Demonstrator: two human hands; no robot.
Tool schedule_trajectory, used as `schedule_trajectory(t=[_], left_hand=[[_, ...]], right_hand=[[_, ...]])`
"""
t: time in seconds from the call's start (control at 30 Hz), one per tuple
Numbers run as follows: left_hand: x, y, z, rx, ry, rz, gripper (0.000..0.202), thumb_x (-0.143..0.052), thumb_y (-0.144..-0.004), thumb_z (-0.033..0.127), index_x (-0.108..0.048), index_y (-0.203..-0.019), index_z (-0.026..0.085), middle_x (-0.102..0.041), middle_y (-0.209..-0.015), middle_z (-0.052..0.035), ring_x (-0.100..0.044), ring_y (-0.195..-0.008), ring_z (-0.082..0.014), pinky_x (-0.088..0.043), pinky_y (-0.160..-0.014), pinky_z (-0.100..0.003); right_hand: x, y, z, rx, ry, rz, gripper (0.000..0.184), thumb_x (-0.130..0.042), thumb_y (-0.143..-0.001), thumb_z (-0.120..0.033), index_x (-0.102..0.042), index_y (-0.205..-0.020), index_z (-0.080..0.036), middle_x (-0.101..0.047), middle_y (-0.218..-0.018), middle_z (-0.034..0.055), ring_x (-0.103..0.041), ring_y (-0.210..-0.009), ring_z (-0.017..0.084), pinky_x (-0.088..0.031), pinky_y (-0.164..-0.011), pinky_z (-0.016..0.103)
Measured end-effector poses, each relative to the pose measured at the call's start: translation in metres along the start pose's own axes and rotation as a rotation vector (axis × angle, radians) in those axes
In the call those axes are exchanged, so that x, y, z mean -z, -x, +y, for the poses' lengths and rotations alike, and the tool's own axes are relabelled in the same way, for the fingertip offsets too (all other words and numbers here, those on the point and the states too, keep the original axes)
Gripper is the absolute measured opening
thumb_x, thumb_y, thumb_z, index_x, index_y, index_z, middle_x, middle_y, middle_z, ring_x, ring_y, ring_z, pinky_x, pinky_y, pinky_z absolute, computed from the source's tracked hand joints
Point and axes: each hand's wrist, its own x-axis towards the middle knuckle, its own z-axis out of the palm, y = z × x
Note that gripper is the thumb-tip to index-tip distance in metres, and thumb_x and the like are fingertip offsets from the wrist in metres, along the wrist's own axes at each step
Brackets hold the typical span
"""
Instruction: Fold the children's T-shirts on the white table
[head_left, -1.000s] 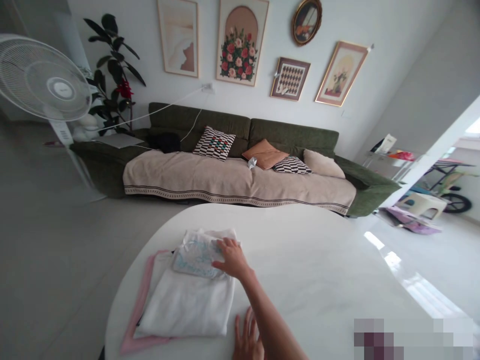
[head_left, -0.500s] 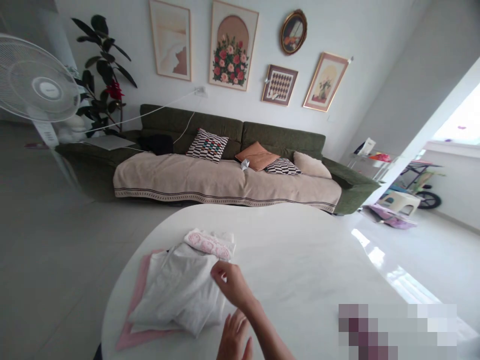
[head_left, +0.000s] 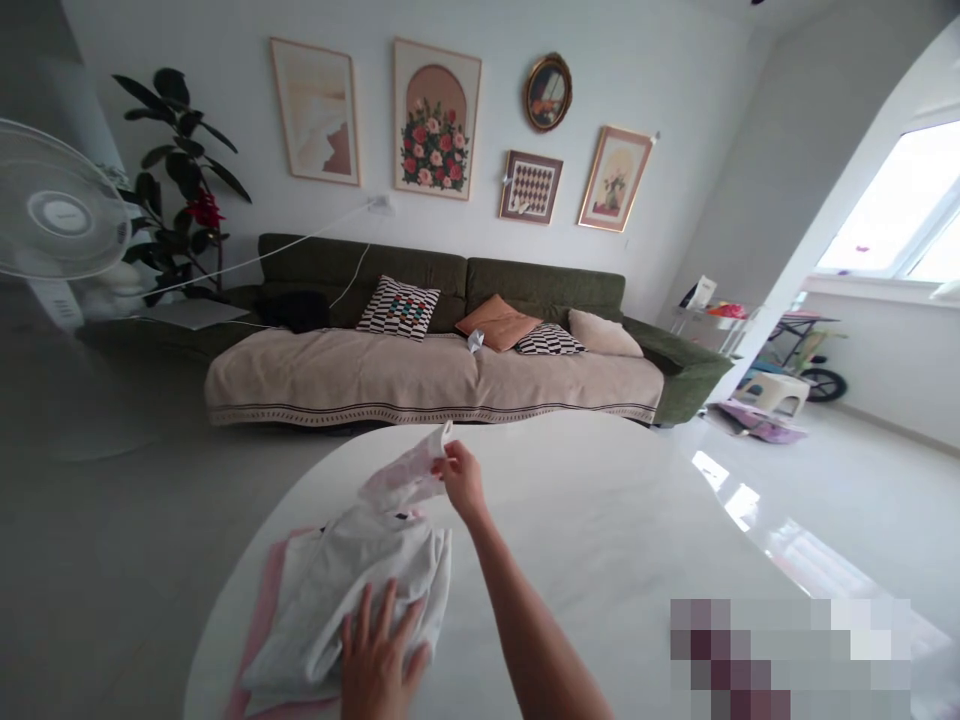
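Note:
A stack of folded clothes lies at the near left of a round white table [head_left: 600, 520]: a white garment [head_left: 352, 590] on top of a pink one [head_left: 266, 600]. My left hand [head_left: 379, 655] lies flat on the white garment, fingers spread. My right hand [head_left: 461, 480] reaches forward and pinches the corner of a small white cloth with pink print [head_left: 401, 480], which is lifted off the far end of the stack.
Beyond the table stands a dark green sofa [head_left: 450, 340] with a beige throw and several cushions. A standing fan [head_left: 52, 215] and a potted plant [head_left: 180, 190] are at the left. A white stool [head_left: 776, 390] and clutter sit at the right near a bright window.
My right hand moved from the white garment to the small pink-printed cloth and lifted its corner. My left hand came forward and settled flat on the white garment. The view shifted right.

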Motion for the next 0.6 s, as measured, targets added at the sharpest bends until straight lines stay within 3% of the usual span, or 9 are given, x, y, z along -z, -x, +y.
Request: schedule_trajectory(t=[0.07,0.13,0.2,0.3,0.33,0.4,0.47,0.53,0.6], left_hand=[[0.001,-0.004,-0.010,0.013,-0.011,-0.021,0.035,-0.053,-0.075,0.030,-0.061,-0.108,0.036,-0.058,-0.120,-0.0036,-0.043,-0.115,-0.0332,-0.036,-0.088,-0.051],[0.003,-0.005,-0.020,0.021,-0.011,-0.024,0.033,-0.049,-0.078,0.029,-0.062,-0.107,0.034,-0.059,-0.118,-0.0041,-0.045,-0.114,-0.0320,-0.037,-0.088,-0.051],[0.004,-0.002,-0.026,0.026,-0.010,0.003,0.033,-0.046,-0.078,0.027,-0.063,-0.107,0.031,-0.060,-0.117,-0.0063,-0.045,-0.114,-0.0337,-0.036,-0.088,-0.054],[0.002,0.006,-0.017,0.036,0.046,0.045,0.032,-0.044,-0.079,0.028,-0.064,-0.104,0.029,-0.059,-0.118,-0.0085,-0.044,-0.116,-0.0351,-0.037,-0.087,-0.056],[0.001,0.008,-0.009,0.029,0.090,0.051,0.032,-0.044,-0.080,0.030,-0.064,-0.105,0.028,-0.058,-0.119,-0.0084,-0.044,-0.117,-0.0342,-0.038,-0.088,-0.055],[-0.002,0.008,0.014,-0.006,0.204,0.036,0.033,-0.043,-0.081,0.031,-0.061,-0.109,0.028,-0.057,-0.121,-0.0075,-0.044,-0.118,-0.0304,-0.040,-0.090,-0.051],[-0.006,0.003,0.042,-0.036,0.319,-0.010,0.036,-0.042,-0.083,0.029,-0.055,-0.117,0.025,-0.055,-0.123,-0.0079,-0.044,-0.119,-0.0271,-0.040,-0.092,-0.048],[-0.011,-0.009,0.070,-0.040,0.411,-0.099,0.041,-0.042,-0.083,0.027,-0.050,-0.122,0.020,-0.052,-0.126,-0.0106,-0.042,-0.122,-0.0258,-0.040,-0.095,-0.045],[-0.016,-0.023,0.092,-0.024,0.478,-0.235,0.042,-0.044,-0.081,0.024,-0.051,-0.120,0.013,-0.052,-0.126,-0.0148,-0.044,-0.120,-0.0256,-0.040,-0.095,-0.041]], right_hand=[[0.036,0.008,-0.017,0.103,-0.076,0.033,0.014,-0.041,-0.076,-0.020,-0.050,-0.086,-0.019,-0.061,-0.080,-0.0014,-0.060,-0.072,0.010,-0.047,-0.064,0.021],[0.081,0.036,-0.011,0.158,-0.101,0.070,0.015,-0.043,-0.076,-0.027,-0.050,-0.087,-0.019,-0.060,-0.079,0.0002,-0.059,-0.074,0.012,-0.047,-0.066,0.023],[0.125,0.080,0.020,0.147,-0.010,0.093,0.015,-0.045,-0.077,-0.030,-0.051,-0.084,-0.019,-0.059,-0.073,0.0005,-0.057,-0.068,0.012,-0.046,-0.062,0.024],[0.176,0.154,0.095,-0.056,0.416,-0.052,0.018,-0.048,-0.070,-0.025,-0.059,-0.083,-0.020,-0.061,-0.063,0.0001,-0.055,-0.055,0.014,-0.044,-0.055,0.026],[0.187,0.176,0.119,-0.123,0.542,0.010,0.019,-0.049,-0.067,-0.025,-0.061,-0.080,-0.019,-0.061,-0.061,0.0019,-0.057,-0.058,0.017,-0.045,-0.057,0.029],[0.200,0.208,0.157,-0.200,0.594,0.058,0.026,-0.050,-0.067,-0.029,-0.063,-0.088,-0.020,-0.064,-0.066,0.0044,-0.060,-0.063,0.020,-0.047,-0.060,0.032],[0.201,0.223,0.175,-0.213,0.540,0.127,0.030,-0.047,-0.072,-0.034,-0.062,-0.093,-0.020,-0.066,-0.075,0.0070,-0.062,-0.063,0.020,-0.049,-0.062,0.033],[0.190,0.222,0.177,-0.166,0.480,0.217,0.034,-0.044,-0.076,-0.037,-0.060,-0.100,-0.019,-0.066,-0.089,0.0098,-0.063,-0.068,0.019,-0.051,-0.068,0.034],[0.172,0.214,0.171,-0.104,0.462,0.289,0.038,-0.044,-0.076,-0.037,-0.056,-0.107,-0.019,-0.061,-0.106,0.0123,-0.062,-0.088,0.022,-0.049,-0.080,0.037]])
